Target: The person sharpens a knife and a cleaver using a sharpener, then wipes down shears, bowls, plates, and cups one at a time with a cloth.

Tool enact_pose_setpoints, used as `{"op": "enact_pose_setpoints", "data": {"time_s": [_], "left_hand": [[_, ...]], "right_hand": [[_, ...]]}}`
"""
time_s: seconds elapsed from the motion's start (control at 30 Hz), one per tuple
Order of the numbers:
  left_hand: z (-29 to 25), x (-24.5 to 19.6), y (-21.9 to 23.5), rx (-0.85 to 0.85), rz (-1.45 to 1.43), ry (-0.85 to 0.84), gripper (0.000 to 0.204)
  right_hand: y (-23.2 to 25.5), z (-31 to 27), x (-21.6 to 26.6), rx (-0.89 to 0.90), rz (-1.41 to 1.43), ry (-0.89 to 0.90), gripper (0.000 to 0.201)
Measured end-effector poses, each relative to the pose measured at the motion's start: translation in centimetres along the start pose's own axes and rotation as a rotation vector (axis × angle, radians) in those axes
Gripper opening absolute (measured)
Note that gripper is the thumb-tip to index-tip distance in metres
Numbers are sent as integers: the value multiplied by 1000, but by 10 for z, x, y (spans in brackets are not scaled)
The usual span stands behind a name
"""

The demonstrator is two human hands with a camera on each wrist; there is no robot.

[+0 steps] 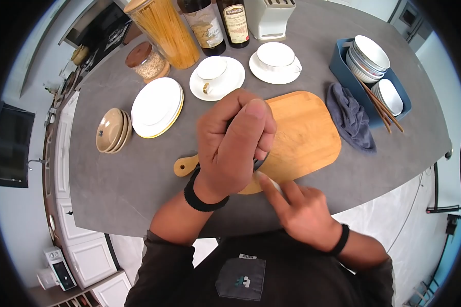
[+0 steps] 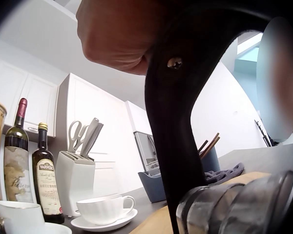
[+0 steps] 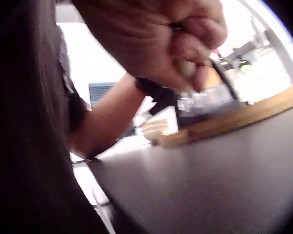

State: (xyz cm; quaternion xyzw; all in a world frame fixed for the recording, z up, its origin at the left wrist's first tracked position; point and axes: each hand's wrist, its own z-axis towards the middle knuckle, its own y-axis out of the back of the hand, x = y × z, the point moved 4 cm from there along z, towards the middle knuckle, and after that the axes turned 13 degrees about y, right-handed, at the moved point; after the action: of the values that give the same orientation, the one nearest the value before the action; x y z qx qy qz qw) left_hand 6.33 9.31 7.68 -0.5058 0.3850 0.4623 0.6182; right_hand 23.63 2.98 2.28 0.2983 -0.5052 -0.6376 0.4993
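In the head view my left hand (image 1: 235, 138) is raised over the wooden cutting board (image 1: 307, 133), fingers curled round a black handle. From the left wrist, this black curved handle (image 2: 173, 126) shows a screw near the fist. Clear, shiny rings (image 2: 234, 207) sit at its lower end. Just right of and below the left fist, my right hand (image 1: 307, 215) reaches in at the board's near edge. Its fingers pinch a small whitish piece (image 3: 186, 68), close beside the black tool; I cannot tell what the piece is.
Beyond the board stand two white cups (image 1: 275, 54) on saucers, bottles (image 1: 205, 25), a pasta jar (image 1: 164, 33) and a knife block (image 1: 271, 20). White plates (image 1: 156, 107) and brown bowls (image 1: 110, 130) are left. A blue bin (image 1: 402, 89) and a dark cloth (image 1: 351, 117) are right.
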Motion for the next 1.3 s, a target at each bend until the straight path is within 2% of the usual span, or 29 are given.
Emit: {"op": "enact_pose_setpoints", "data": {"time_s": [0.13,0.3,0.33,0.5,0.57,0.6,0.8,0.9,1.03,1.1,1.3], "left_hand": [[4,-1,7,31,69,-4,35],[2,-2,0,0,-6,8,33],[2,-2,-1,-11,-40,12,32],[2,1,-1,-9,-33,-16,32],[1,0,-1,-13,-4,-9,32],[1,0,-1,-12,-16,-21,32],[0,0,-4,-35,-54,-2,32],[2,0,-2,-33,-29,-7,33],[1,2,-4,-34,-36,-13,33],[0,-1,-2,-40,-37,-15,33],[2,-1,0,-43,-45,-11,31]], "right_hand": [[-3,8,-1,-73,-56,19,70],[27,-38,7,-7,51,-36,75],[31,-40,9,10,-14,-8,73],[9,-4,0,12,11,-16,73],[-2,15,-3,-53,-34,18,61],[-3,18,-2,-73,-30,5,62],[23,-35,4,-41,16,-9,66],[32,-35,9,18,-18,-10,66],[-6,9,-3,-68,-10,-4,70],[-8,18,-5,-58,-5,-7,71],[24,-23,3,-32,11,-8,63]]}}
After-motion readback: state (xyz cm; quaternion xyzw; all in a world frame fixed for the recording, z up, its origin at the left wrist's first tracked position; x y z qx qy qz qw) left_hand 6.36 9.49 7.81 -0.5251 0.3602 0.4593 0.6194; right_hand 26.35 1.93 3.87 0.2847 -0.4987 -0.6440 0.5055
